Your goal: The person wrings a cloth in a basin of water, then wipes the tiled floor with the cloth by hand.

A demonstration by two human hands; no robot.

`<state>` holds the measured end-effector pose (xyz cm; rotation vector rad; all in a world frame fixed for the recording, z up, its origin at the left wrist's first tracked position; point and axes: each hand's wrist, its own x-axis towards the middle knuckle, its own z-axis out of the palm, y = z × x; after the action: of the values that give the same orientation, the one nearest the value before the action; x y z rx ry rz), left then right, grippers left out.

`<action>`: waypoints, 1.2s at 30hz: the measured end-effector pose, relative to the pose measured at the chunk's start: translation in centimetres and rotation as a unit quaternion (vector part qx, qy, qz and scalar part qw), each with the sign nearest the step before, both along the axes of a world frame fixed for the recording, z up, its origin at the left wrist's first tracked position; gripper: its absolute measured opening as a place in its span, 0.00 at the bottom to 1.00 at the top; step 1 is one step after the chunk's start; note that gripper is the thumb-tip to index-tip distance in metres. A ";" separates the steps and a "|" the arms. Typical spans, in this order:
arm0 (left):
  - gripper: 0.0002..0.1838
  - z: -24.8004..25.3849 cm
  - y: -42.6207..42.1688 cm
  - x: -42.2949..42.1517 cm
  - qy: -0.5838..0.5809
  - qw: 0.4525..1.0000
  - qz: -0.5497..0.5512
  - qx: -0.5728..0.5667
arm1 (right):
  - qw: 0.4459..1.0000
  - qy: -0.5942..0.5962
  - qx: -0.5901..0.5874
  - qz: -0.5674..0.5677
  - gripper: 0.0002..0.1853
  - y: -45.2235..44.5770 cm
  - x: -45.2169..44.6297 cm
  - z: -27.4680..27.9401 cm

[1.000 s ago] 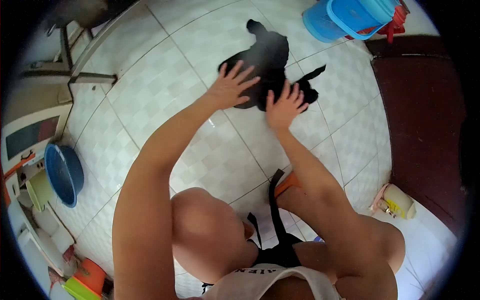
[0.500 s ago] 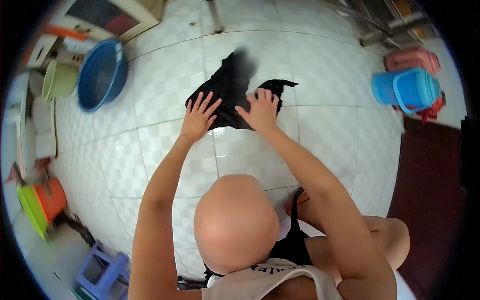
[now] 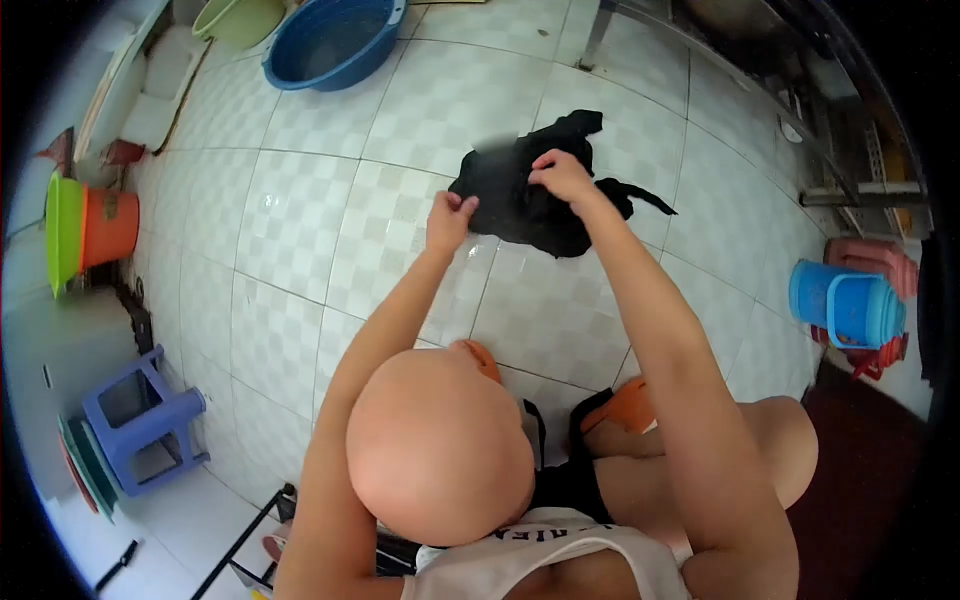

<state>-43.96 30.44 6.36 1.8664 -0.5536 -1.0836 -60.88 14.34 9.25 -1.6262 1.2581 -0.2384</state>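
Observation:
A black garment (image 3: pixel 545 228) lies crumpled on the tiled floor, with a narrow strip trailing out to the right. What kind of garment it is cannot be made out. My left hand (image 3: pixel 448 220) pinches its left edge between thumb and fingers. Over the upper middle of the cloth, my right hand (image 3: pixel 566 180) has its fingertips closed on a fold. Part of the cloth's upper side is hidden by a blurred smudge.
A blue basin (image 3: pixel 330 45) stands at the upper left beside a light green bucket (image 3: pixel 238 22). Orange and green tubs (image 3: pixel 105 228) and a purple stool (image 3: pixel 148 425) are on the left. A blue lidded bucket (image 3: pixel 845 303) stands right, below a metal rack (image 3: pixel 740 75).
My hands have gone from lying spread flat on the garment to pinching it. The garment is now bunched differently. The view has swung, shifting the surroundings.

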 end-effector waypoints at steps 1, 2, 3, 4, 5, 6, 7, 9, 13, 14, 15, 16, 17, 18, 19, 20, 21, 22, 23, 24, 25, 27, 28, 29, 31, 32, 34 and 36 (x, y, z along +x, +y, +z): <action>0.16 0.7 -0.6 0.8 0.104 0.993 0.041 -0.023 | 0.996 -0.076 0.040 -0.013 0.15 -0.8 -0.4 0.8; 0.14 1.6 -1.0 2.1 0.175 0.980 0.076 -0.051 | 0.989 -0.129 0.064 -0.036 0.13 -1.9 -0.7 1.6; 0.11 3.0 -1.1 3.7 0.213 0.969 0.090 -0.087 | 0.977 -0.182 0.099 -0.056 0.12 -2.4 -1.3 4.4; 0.09 4.5 -1.3 5.3 0.252 0.955 0.102 -0.122 | 0.965 -0.224 0.111 -0.073 0.13 -3.0 -1.9 6.5; 0.09 6.7 -1.6 6.3 0.236 0.953 0.105 -0.159 | 0.954 -0.269 0.100 -0.082 0.13 -3.7 -2.2 8.5; 0.10 8.9 -2.0 7.2 0.220 0.949 0.107 -0.197 | 0.943 -0.311 0.084 -0.089 0.13 -4.5 -2.5 10.4; 0.10 10.9 -2.4 7.5 0.208 0.946 0.102 -0.226 | 0.930 -0.349 0.067 -0.093 0.13 -5.1 -2.8 12.2; 0.10 14.5 -3.0 7.8 0.192 0.940 0.085 -0.267 | 0.920 -0.384 0.024 -0.071 0.14 -5.9 -3.6 15.1; 0.10 17.9 -1.8 7.3 0.099 0.962 0.033 -0.252 | 0.936 -0.337 -0.055 0.091 0.12 -6.5 -6.5 17.5; 0.12 16.9 -1.3 7.4 0.067 0.972 0.024 -0.226 | 0.946 -0.288 -0.032 0.143 0.14 -6.0 -7.7 17.5; 0.13 15.6 -0.4 7.3 0.015 0.984 0.001 -0.176 | 0.948 -0.222 0.062 0.221 0.14 -6.4 -8.9 16.7; 0.15 13.3 0.6 7.6 -0.066 0.994 -0.026 -0.081 | 0.952 -0.138 0.146 0.230 0.16 -6.0 -9.3 16.1; 0.18 10.2 1.6 7.1 -0.189 0.979 -0.054 -0.050 | 0.959 -0.063 0.172 0.218 0.19 -5.5 -9.6 14.9; 0.22 7.1 2.7 6.6 -0.312 0.948 -0.071 -0.012 | 0.958 0.013 0.199 0.208 0.23 -5.0 -9.8 13.7; 0.27 5.3 3.3 4.4 -0.384 0.919 -0.088 -0.029 | 0.975 0.046 0.133 0.171 0.29 -4.2 -9.6 10.6; 0.33 3.5 4.0 2.2 -0.458 0.882 -0.099 -0.044 | 0.986 0.082 0.071 0.130 0.35 -3.3 -9.3 7.5; 0.36 2.5 4.1 0.3 -0.448 0.884 -0.119 -0.051 | 0.988 0.121 0.009 0.092 0.37 -2.2 -8.8 5.1; 0.39 1.5 4.1 -1.7 -0.438 0.886 -0.139 -0.058 | 0.985 0.145 -0.064 0.062 0.39 -0.1 -7.6 3.6; 0.40 1.4 3.9 -3.6 -0.437 0.884 -0.162 -0.029 | 0.977 0.169 -0.127 0.038 0.41 2.4 -6.3 2.7; 0.41 1.3 3.6 -5.6 -0.437 0.880 -0.186 0.000 | 0.966 0.181 -0.180 0.026 0.43 4.9 -5.1 2.1; 0.41 1.7 3.8 -6.6 -0.443 0.872 -0.207 0.027 | 0.957 0.183 -0.223 0.021 0.45 7.0 -4.3 1.4; 0.40 2.0 4.0 -7.9 -0.462 0.851 -0.245 0.044 | 0.939 0.175 -0.295 0.031 0.46 9.8 -4.0 -0.3; 0.39 2.0 4.0 -8.0 -0.474 0.841 -0.260 0.034 | 0.926 0.174 -0.333 0.036 0.44 10.6 -4.0 -0.8; 0.39 1.9 3.7 -7.9 -0.492 0.827 -0.270 0.028 | 0.922 0.171 -0.346 0.041 0.42 10.2 -4.1 -1.4; 0.39 1.9 2.0 -6.5 -0.504 0.808 -0.304 -0.003 | 0.912 0.165 -0.373 0.051 0.39 9.4 -4.2 -1.6; 0.39 1.6 0.7 -5.7 -0.503 0.799 -0.329 -0.017 | 0.909 0.165 -0.380 0.056 0.38 8.6 -4.1 -1.8; 0.36 1.7 -2.1 -4.1 -0.503 0.777 -0.376 -0.056 | 0.903 0.151 -0.397 0.070 0.37 6.5 -3.9 -1.7; 0.34 1.5 -5.2 -2.8 -0.520 0.749 -0.404 -0.071 | 0.900 0.149 -0.401 0.083 0.37 3.6 -3.1 -1.9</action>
<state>-46.73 25.26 7.89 1.9855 -2.1729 -0.2932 -63.99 17.90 7.33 -2.5455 1.3189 -0.4545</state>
